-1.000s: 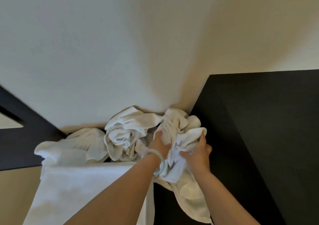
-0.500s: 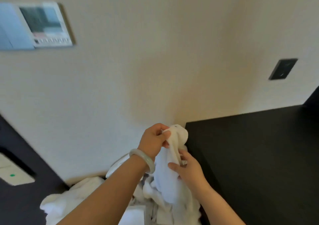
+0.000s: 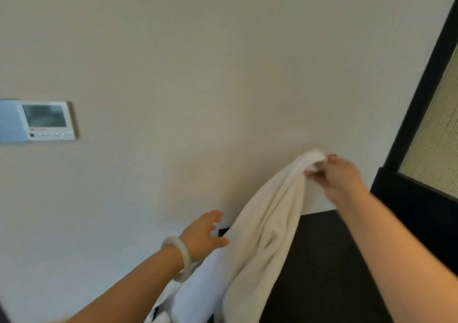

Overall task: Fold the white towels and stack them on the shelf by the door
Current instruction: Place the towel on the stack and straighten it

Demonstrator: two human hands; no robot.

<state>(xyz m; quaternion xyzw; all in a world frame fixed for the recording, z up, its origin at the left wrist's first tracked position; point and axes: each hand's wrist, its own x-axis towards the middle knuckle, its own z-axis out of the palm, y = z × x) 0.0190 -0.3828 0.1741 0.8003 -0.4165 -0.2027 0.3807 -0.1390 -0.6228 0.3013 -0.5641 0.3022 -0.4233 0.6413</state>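
A white towel (image 3: 262, 236) hangs in a long drape from its top corner down past the bottom edge of the view. My right hand (image 3: 334, 174) pinches that corner, raised high at the right in front of the wall. My left hand (image 3: 203, 233), with a pale bangle on the wrist, is lower and left of the towel, fingers spread and holding nothing, thumb close to the cloth. More white cloth (image 3: 195, 288) shows under my left forearm at the bottom.
A dark surface (image 3: 329, 268) lies below and right of the towel. A beige wall (image 3: 198, 75) fills the view, with a control panel (image 3: 47, 120) at the left. A dark-framed door or panel with woven inset (image 3: 436, 134) stands at the right.
My right hand has lifted the towel up and to the right, out of the pile. My left hand let go of it and dropped lower left. The view has tilted upward.
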